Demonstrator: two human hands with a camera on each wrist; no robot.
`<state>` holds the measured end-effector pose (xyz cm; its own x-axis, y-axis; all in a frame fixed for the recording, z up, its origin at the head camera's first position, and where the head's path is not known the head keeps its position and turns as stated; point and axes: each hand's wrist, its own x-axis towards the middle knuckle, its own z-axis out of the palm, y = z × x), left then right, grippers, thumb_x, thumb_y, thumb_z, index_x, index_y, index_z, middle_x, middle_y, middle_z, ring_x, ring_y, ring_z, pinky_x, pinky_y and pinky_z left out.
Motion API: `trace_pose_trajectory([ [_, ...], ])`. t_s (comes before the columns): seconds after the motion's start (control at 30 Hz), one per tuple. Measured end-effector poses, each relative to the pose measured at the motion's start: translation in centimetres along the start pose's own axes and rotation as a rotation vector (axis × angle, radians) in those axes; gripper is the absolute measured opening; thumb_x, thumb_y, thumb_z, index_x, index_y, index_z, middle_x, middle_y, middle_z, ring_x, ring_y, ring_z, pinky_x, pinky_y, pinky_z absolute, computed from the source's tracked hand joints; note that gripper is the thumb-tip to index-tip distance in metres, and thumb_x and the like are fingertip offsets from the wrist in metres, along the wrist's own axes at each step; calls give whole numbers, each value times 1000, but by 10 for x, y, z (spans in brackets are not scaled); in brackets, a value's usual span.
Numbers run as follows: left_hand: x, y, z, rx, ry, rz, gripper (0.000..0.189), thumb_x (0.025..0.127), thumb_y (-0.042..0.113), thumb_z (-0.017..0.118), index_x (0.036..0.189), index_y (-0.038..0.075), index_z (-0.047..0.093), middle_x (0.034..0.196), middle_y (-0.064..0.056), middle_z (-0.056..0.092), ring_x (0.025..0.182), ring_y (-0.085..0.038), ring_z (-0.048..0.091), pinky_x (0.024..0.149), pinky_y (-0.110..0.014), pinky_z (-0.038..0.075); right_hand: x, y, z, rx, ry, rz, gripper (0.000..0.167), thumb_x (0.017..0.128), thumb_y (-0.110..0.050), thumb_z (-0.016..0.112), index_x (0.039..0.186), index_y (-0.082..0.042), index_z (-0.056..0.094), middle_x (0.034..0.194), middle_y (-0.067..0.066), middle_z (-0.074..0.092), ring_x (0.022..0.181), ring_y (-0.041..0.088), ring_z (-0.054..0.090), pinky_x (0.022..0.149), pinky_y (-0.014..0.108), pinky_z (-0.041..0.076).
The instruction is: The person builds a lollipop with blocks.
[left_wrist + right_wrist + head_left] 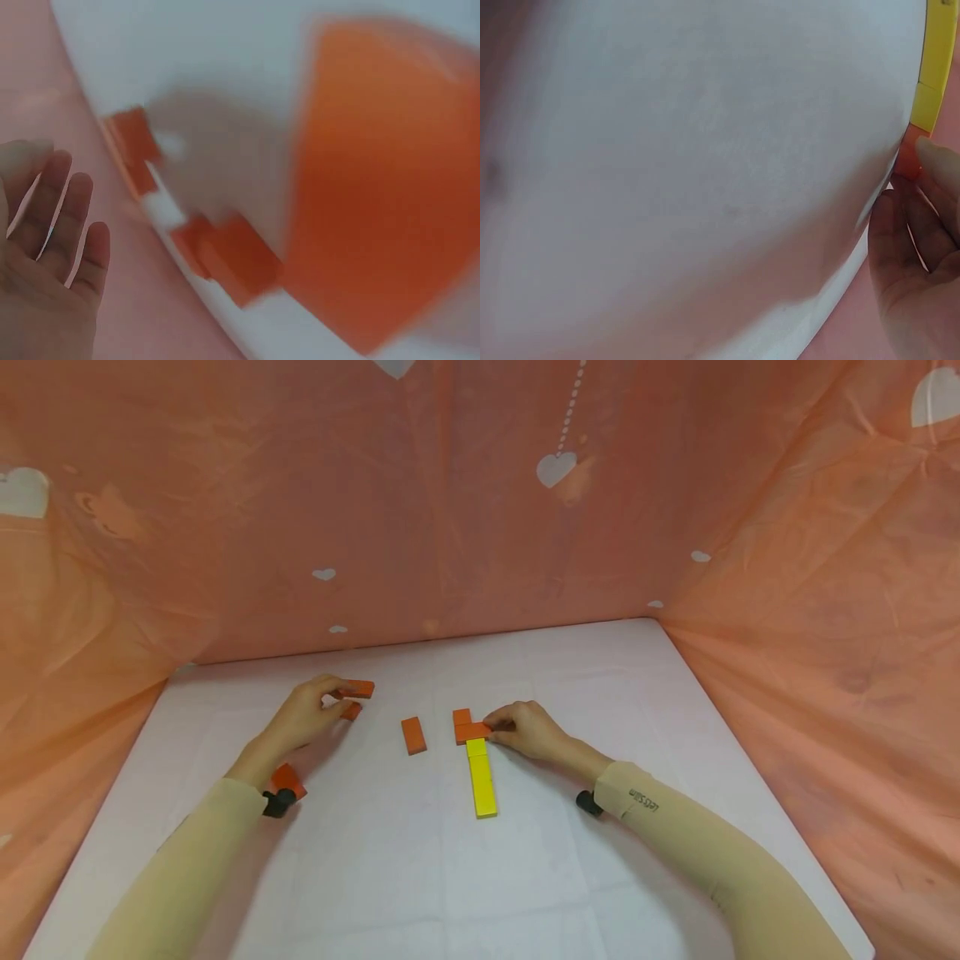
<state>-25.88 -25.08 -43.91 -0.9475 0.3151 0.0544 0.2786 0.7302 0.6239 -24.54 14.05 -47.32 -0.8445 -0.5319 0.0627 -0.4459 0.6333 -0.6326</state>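
Note:
My left hand [306, 712] reaches over the far left, its fingers loosely bent and spread beside an orange block [362, 689] and a second orange block [351, 712]. In the left wrist view that hand [49, 232] shows separated fingers with nothing between them. Near the middle, my right hand [528, 729] pinches the right end of a crosswise orange block [472, 732]. This block touches another orange block [461, 717] behind it and a short yellow piece [476, 747] in front. A long yellow block [483, 787] continues the line towards me.
One orange block [413, 736] lies alone between the hands. Another orange block [288, 780] is partly hidden beneath the left wrist and looms large and blurred in the left wrist view. A white cloth covers the table [450, 877]; peach curtains [450, 527] surround its back and sides.

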Motion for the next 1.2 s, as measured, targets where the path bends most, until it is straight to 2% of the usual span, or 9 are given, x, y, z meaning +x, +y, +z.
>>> trace_pose_trajectory([
  [0.07, -3, -5, -4, 14, -44, -42, 30, 105, 11, 60, 135, 9, 67, 139, -15, 61, 125, -40, 57, 101, -58, 49, 0, 0, -1, 3, -2, 6, 29, 96, -12, 76, 123, -2, 75, 121, 9, 75, 110, 24, 69, 99, 38, 56],
  [0.13, -4, -9, -6, 43, -74, -50, 31, 105, 12, 61, 136, 7, 66, 141, -18, 59, 126, -44, 57, 103, -61, 49, -1, 0, -1, 3, -3, 12, 29, 97, -12, 76, 124, -2, 75, 121, 9, 75, 110, 24, 69, 99, 38, 56],
  [0.33, -2, -15, -5, 152, -114, 0, 34, 103, 6, 62, 136, 3, 66, 141, -22, 60, 132, -47, 53, 109, -64, 43, -1, 1, -1, -1, -2, 20, 29, 97, -12, 76, 124, -3, 75, 121, 8, 75, 110, 24, 68, 99, 39, 56],
  [0.43, 0, -16, -3, 200, -115, 33, 34, 101, 1, 61, 134, 3, 68, 142, -23, 60, 137, -47, 48, 113, -64, 39, -1, 1, -1, 0, -6, 23, 29, 97, -13, 75, 124, -3, 75, 122, 9, 75, 111, 24, 68, 99, 39, 56],
  [0.53, 2, -16, -2, 218, -104, 66, 32, 100, 1, 64, 130, 2, 71, 139, -23, 61, 135, -48, 49, 112, -64, 39, -1, 1, -1, -1, -8, 19, 29, 97, -13, 75, 124, -3, 75, 122, 9, 75, 110, 24, 68, 99, 38, 56],
  [0.63, 3, -16, -1, 218, -99, 75, 30, 99, 2, 66, 128, 2, 72, 136, -23, 62, 131, -47, 52, 110, -64, 41, -1, 2, -1, -3, -8, 14, 30, 97, -13, 76, 124, -3, 75, 122, 9, 75, 110, 23, 68, 98, 38, 56],
  [0.83, 3, -17, -1, 207, -102, 15, 32, 99, 7, 70, 131, 3, 70, 139, -23, 61, 133, -48, 52, 110, -65, 41, 1, 4, 0, 1, -14, 25, 31, 97, -16, 76, 126, -4, 74, 123, 8, 75, 109, 23, 68, 98, 38, 56],
  [1.03, 4, -19, 1, 171, -102, 22, 31, 99, 7, 69, 130, 2, 69, 126, -19, 67, 117, -44, 64, 102, -60, 50, 0, 6, 1, -4, -7, 32, 33, 97, -16, 75, 128, -6, 73, 125, 8, 73, 107, 23, 66, 98, 39, 55],
  [1.2, 5, -20, 1, 138, -102, 37, 28, 100, 7, 68, 128, 0, 69, 121, -16, 67, 114, -43, 65, 100, -59, 51, 0, 6, 0, 1, -9, 45, 35, 97, -18, 76, 130, -7, 72, 127, 8, 72, 108, 23, 65, 98, 39, 55],
])
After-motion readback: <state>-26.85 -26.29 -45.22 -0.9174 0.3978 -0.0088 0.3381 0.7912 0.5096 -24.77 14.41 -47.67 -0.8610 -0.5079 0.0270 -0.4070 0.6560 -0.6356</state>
